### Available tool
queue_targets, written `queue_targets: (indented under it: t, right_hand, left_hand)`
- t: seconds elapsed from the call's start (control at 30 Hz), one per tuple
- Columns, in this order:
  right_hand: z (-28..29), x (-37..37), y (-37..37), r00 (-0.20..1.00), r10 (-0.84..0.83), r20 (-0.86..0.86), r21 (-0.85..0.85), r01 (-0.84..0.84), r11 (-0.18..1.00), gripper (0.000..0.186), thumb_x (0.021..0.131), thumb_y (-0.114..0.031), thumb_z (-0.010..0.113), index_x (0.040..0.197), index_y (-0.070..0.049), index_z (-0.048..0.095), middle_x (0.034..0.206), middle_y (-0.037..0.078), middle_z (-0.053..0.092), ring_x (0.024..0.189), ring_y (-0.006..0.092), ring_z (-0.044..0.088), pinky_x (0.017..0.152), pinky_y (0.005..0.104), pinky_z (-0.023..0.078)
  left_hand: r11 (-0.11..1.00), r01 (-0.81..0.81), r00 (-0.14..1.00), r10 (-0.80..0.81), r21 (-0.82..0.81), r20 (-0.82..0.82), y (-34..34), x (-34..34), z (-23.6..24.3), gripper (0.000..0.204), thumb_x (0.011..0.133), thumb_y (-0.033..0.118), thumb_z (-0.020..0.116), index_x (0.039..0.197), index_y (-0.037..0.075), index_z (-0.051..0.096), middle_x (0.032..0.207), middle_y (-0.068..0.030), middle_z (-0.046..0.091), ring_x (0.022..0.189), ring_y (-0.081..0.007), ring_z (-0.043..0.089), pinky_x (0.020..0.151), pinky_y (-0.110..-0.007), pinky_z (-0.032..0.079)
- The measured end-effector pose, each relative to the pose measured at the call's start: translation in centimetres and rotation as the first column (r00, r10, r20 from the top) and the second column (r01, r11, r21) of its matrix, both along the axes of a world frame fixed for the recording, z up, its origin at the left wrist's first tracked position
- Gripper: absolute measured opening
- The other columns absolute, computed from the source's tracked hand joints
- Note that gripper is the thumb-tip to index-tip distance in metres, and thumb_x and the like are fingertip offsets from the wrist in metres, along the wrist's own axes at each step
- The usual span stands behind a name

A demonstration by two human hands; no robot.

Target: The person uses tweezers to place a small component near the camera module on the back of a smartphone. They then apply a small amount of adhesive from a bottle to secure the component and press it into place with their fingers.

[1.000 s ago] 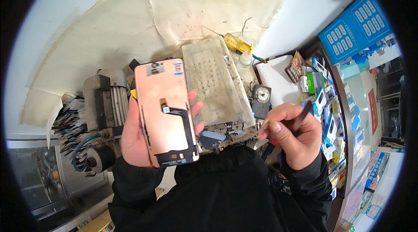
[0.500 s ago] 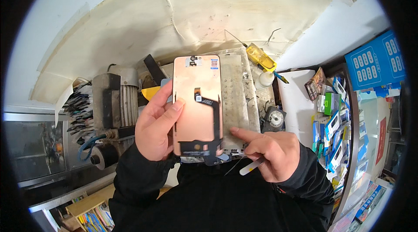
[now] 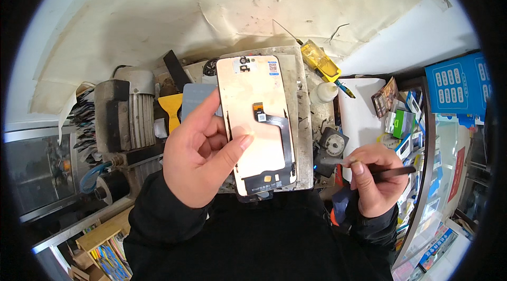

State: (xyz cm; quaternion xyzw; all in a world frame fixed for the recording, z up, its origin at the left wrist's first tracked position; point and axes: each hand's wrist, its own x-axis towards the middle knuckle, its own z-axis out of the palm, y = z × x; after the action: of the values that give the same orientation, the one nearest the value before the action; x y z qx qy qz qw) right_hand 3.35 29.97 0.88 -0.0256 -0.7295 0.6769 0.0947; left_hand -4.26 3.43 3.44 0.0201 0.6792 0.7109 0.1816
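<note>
A phone screen panel (image 3: 251, 88) is upright over the workbench, its copper-coloured back facing me. A black ribbon cable (image 3: 285, 144) runs down its right side, and a small sticker is at the top right. My left hand (image 3: 195, 159) grips its left edge, thumb across the back and fingers behind. Off to the right, my right hand (image 3: 377, 181) is closed around slim tweezers (image 3: 395, 170), their dark end sticking out to the right. A pale tip shows at the pinched fingertips; whether anything is held there I cannot make out.
A grey motor-like machine (image 3: 127, 115) stands at left beside a yellow scraper (image 3: 170, 111). Behind the panel are a white bottle (image 3: 323, 92) and a yellow-handled tool (image 3: 320, 62). A dial device (image 3: 334, 144) lies near my right hand. Boxed goods (image 3: 404, 125) fill the right side.
My right hand has moved right, away from the panel, and turned with the tweezers. The panel has shifted slightly right and tilted, still in my left hand. The view has shifted a little too.
</note>
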Motion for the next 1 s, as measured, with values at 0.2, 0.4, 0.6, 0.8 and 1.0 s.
queue_targets:
  t: [0.2,0.4,0.6,0.8,1.0]
  right_hand:
    - [0.0,-0.4,0.0,0.996,0.014,0.085,-0.031,-0.012,0.999,0.027,0.096,0.001,0.067,0.122,0.006,0.068,0.093,0.012,0.072,0.064,0.0094,0.059,0.055,0.0215,0.046]
    - [0.2,-0.3,-0.4,0.994,0.004,0.110,-0.218,0.021,0.976,0.008,0.091,0.005,0.073,0.097,0.004,0.066,0.093,0.012,0.072,0.068,0.0089,0.060,0.060,0.0220,0.046]
    - [1.2,-0.7,-1.0,0.992,0.048,0.119,-0.213,-0.022,0.977,0.008,0.092,0.003,0.074,0.097,0.004,0.068,0.090,0.011,0.071,0.067,0.0088,0.060,0.061,0.0218,0.046]
    - [4.1,-2.0,-1.8,0.972,0.039,0.231,-0.003,-0.039,0.999,0.013,0.093,0.001,0.071,0.105,0.005,0.071,0.089,0.012,0.071,0.063,0.0105,0.060,0.060,0.0230,0.046]
    - [5.3,-3.1,-3.1,0.993,0.009,0.120,-0.101,0.003,0.995,0.014,0.086,0.003,0.076,0.097,0.004,0.066,0.089,0.015,0.071,0.070,0.0150,0.064,0.064,0.0261,0.049]
  left_hand:
    - [0.999,-0.031,0.999,0.031,-0.022,0.011,0.0,0.0,0.2,0.072,0.097,-0.004,0.066,0.159,-0.007,0.029,0.111,-0.0166,0.072,0.097,-0.0136,0.069,0.085,-0.024,0.053]
    - [0.946,-0.022,0.987,-0.031,-0.322,-0.158,-0.5,-0.1,-0.3,0.076,0.090,0.003,0.077,0.156,-0.004,0.039,0.084,-0.0050,0.070,0.071,-0.0051,0.062,0.065,-0.019,0.047]
    - [0.835,-0.100,0.946,-0.089,-0.541,-0.313,-1.6,-0.1,-0.9,0.076,0.082,0.011,0.087,0.148,0.000,0.053,0.065,0.0010,0.060,0.056,-0.0028,0.053,0.053,-0.019,0.041]
    - [0.841,-0.096,0.942,-0.096,-0.532,-0.322,-2.2,0.5,-2.0,0.072,0.079,0.013,0.089,0.143,0.001,0.059,0.069,0.0007,0.061,0.055,-0.0050,0.050,0.053,-0.020,0.041]
    - [0.913,-0.119,0.694,-0.205,-0.390,-0.690,-3.8,0.6,-1.0,0.058,0.074,0.014,0.092,0.126,0.002,0.071,0.106,-0.0128,0.067,0.075,-0.0157,0.061,0.063,-0.025,0.047]
